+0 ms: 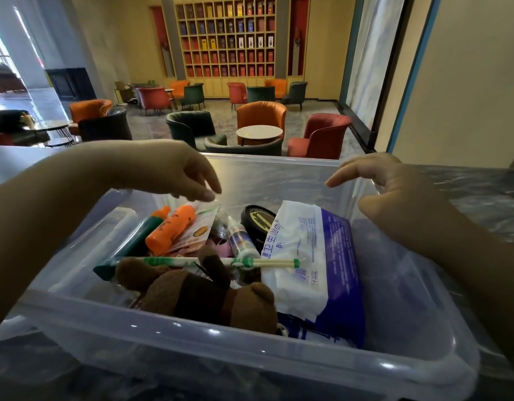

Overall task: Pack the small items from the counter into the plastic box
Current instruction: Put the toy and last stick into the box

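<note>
We look down into one clear plastic box (250, 357) sitting on a dark marbled counter (481, 192), its long axis running left to right across our view and its open top facing up. Inside we count one white-and-purple pack of wipes (313, 270) at the right, lying with its length running from the near wall toward the far one; one brown plush toy (203, 293) against the near wall, stretched left to right; one orange bottle (171, 230) at the left, tilted with its narrow end toward the far right; one dark green tube (140, 235) with an orange cap just beside it on a similar slant; one small clear spray bottle (241, 238) in the middle; one round black tin (257, 221) toward the back, touching the wipes; and one wrapped pair of chopsticks (221, 262) laid left to right across the heap. A flat orange-and-white packet (196, 231) shows under the orange bottle. Our left hand (174, 169) hovers above the far left of the box, fingers loosely bent downward and holding nothing. Our right hand (394, 192) hangs over the far right corner, fingers spread and relaxed, also empty. Beyond the counter we see a lounge with armchairs (261, 117), one round table (259, 131) and a wall of shelves (226, 39).
</note>
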`<state>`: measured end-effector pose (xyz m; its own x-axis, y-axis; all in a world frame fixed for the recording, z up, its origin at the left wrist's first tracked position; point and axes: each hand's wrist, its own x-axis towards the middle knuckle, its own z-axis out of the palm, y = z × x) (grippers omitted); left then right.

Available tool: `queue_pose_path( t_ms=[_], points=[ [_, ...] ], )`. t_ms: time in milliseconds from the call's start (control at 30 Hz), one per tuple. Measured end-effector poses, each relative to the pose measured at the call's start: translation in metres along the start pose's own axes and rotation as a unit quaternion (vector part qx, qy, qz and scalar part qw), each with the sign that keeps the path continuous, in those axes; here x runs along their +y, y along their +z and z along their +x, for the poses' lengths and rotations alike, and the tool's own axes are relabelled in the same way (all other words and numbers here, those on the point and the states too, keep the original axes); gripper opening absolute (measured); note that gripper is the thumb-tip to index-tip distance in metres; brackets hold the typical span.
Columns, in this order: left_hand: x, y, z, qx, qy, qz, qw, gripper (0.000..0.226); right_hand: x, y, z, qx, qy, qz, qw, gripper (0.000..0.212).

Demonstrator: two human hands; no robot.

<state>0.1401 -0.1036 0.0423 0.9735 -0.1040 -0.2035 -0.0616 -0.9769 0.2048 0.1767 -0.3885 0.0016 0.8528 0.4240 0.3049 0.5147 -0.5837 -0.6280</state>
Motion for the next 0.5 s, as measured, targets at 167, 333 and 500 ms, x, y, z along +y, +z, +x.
queue_pose_path(
  t_ms=[167,333,500],
  points=[
    [0.008,0.009,0.016,0.179,0.034,-0.009,0.983,0.04,0.013,0.0,0.001,-0.005,0.065,0.0,0.998,0.054],
    [0.002,0.029,0.029,0.141,-0.028,0.11,0.984,0.074,0.013,-0.001,0.002,-0.027,0.079,-0.003,0.997,0.053],
    [0.001,0.034,0.034,0.138,-0.021,0.112,0.984,0.073,0.01,-0.001,0.001,-0.03,0.088,-0.011,0.996,0.053]
  ],
)
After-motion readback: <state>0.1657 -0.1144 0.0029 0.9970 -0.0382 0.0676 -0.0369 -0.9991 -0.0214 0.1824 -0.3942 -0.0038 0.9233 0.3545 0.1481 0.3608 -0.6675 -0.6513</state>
